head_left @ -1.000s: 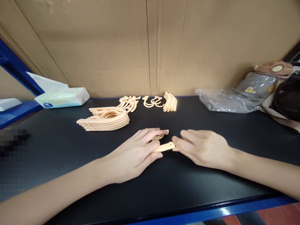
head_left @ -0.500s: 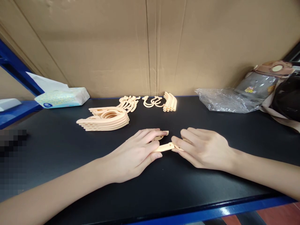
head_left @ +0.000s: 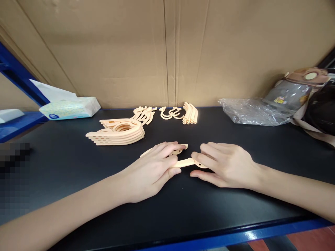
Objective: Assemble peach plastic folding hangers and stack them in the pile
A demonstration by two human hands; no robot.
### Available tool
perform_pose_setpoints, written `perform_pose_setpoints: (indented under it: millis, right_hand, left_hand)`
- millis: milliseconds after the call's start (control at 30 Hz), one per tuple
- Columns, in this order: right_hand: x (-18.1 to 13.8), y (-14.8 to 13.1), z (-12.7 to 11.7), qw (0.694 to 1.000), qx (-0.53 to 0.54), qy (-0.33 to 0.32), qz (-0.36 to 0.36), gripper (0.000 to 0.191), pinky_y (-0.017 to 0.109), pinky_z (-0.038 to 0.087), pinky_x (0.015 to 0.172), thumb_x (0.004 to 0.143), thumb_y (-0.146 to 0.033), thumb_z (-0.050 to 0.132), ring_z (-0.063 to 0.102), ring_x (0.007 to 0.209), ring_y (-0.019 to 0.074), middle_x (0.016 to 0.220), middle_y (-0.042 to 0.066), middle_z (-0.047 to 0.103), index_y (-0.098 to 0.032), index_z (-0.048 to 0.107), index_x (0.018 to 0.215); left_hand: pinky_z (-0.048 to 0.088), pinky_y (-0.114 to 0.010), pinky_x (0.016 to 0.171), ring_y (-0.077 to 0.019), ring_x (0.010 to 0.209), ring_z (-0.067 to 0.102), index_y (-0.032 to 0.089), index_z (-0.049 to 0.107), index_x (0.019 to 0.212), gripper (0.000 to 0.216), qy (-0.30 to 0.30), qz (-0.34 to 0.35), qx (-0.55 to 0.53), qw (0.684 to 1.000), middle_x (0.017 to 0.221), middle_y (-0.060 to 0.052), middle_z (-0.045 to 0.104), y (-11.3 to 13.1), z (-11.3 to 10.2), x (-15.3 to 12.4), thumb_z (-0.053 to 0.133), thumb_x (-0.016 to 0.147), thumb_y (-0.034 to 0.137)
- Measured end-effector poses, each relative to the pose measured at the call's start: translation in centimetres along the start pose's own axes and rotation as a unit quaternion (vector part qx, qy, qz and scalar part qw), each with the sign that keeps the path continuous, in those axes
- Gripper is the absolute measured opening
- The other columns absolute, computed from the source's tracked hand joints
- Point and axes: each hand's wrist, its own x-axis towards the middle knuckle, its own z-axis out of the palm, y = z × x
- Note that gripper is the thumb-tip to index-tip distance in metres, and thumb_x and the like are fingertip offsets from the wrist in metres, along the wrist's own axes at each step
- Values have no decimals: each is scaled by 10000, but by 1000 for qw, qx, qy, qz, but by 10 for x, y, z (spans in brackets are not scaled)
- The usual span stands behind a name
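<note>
My left hand (head_left: pixel 154 170) is closed on a beige plastic clothes hanger arm (head_left: pixel 185 162) above the black table. Under its outstretched index finger shows a second curved beige part (head_left: pixel 178 151), mostly covered by the hand. My right hand (head_left: pixel 227 164) has its fingers bent over a beige hanger end piece (head_left: pixel 200 164) with a small hole, which meets the tip of the arm. The right thumb is lowered, apart from the piece. Much of what lies under both hands is hidden.
Behind my left hand is a stack of folded beige hangers (head_left: pixel 117 135). Loose hooks (head_left: pixel 143 115), more hooks (head_left: pixel 171 113) and short curved arms (head_left: pixel 190 113) lie along the back. A tissue pack (head_left: pixel 73 108) sits left; a plastic bag (head_left: pixel 251 111) and bottle (head_left: pixel 290 92) stand right.
My right thumb has dropped away from the end piece, whose hole now shows. The hole at the arm's tip is now covered. My left hand has barely moved.
</note>
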Motion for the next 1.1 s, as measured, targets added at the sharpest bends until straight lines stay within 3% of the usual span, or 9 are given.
perform_pose_setpoints:
  millis: [233, 367, 433, 533, 600, 733, 800, 967, 1100]
  right_hand:
    - [1, 2, 0, 1000, 14, -5, -14, 356, 266, 324, 526, 978, -432, 426, 483, 561, 121, 672, 0, 551, -167, 623, 845]
    - [1, 4, -3, 993, 112, -36, -22, 348, 256, 315, 535, 1001, -370, 378, 435, 548, 111, 669, -10, 522, -169, 595, 819]
    - [2, 3, -5, 984, 169, -52, -29, 318, 255, 328, 560, 1000, -329, 369, 427, 579, 117, 696, -2, 525, -160, 583, 837]
    - [3, 2, -9, 975, 209, -66, -36, 260, 279, 347, 613, 982, -271, 377, 431, 644, 141, 754, 24, 555, -154, 582, 873]
    - [3, 1, -11, 971, 225, -70, -35, 216, 308, 388, 715, 962, -226, 395, 476, 754, 163, 870, 58, 598, -155, 585, 887]
    - [4, 2, -12, 969, 237, -71, -19, 188, 392, 358, 986, 940, -149, 424, 463, 1110, 220, 1208, 115, 553, -161, 611, 921]
    - [4, 4, -12, 969, 235, -79, -5, 205, 388, 372, 984, 942, -145, 432, 441, 1158, 225, 1269, 116, 517, -176, 632, 974]
    - [2, 8, -9, 962, 246, -115, 4, 274, 352, 422, 900, 944, -132, 425, 507, 1026, 198, 1239, 96, 555, -207, 637, 1100]
    - [2, 7, -10, 954, 281, -105, -22, 282, 339, 422, 909, 937, -117, 417, 525, 1041, 188, 1245, 106, 581, -159, 617, 1132]
  left_hand:
    - [384, -432, 1096, -264, 1358, 381, 189, 571, 823, 220, 1, 7, -7, 1000, 1432, -81, 465, -3, 0, 0, 426, 972, 262]
    - [409, -464, 1040, -310, 1341, 388, 198, 512, 797, 286, 14, -30, -5, 999, 1471, -107, 422, -8, -3, 0, 583, 883, 462]
    - [394, -476, 1045, -310, 1350, 374, 203, 523, 839, 316, 24, -43, -31, 998, 1483, -110, 406, -11, -5, 0, 539, 896, 514]
    - [365, -458, 1076, -267, 1353, 379, 207, 547, 857, 257, 36, -57, -74, 995, 1473, -81, 418, -12, -5, 1, 409, 978, 387]
    - [368, -445, 1083, -257, 1345, 392, 204, 551, 840, 176, 41, -61, -72, 995, 1466, -66, 418, -12, -5, 2, 433, 957, 263]
    - [542, -345, 903, -250, 1321, 432, 215, 543, 903, 117, 57, -79, -100, 990, 1432, -62, 422, -13, -1, 3, 460, 880, 137]
    - [575, -333, 866, -250, 1329, 429, 227, 530, 975, 134, 78, -102, -133, 983, 1401, -65, 431, -14, 1, 3, 491, 869, 154]
    - [532, -434, 985, -243, 1267, 502, 241, 520, 1031, 207, 137, -154, -194, 959, 1385, -48, 447, -19, 6, 3, 605, 845, 276]
    - [498, -427, 1031, -228, 1298, 477, 269, 515, 1079, 226, 132, -147, -209, 958, 1382, -19, 465, -22, 8, 3, 600, 874, 311]
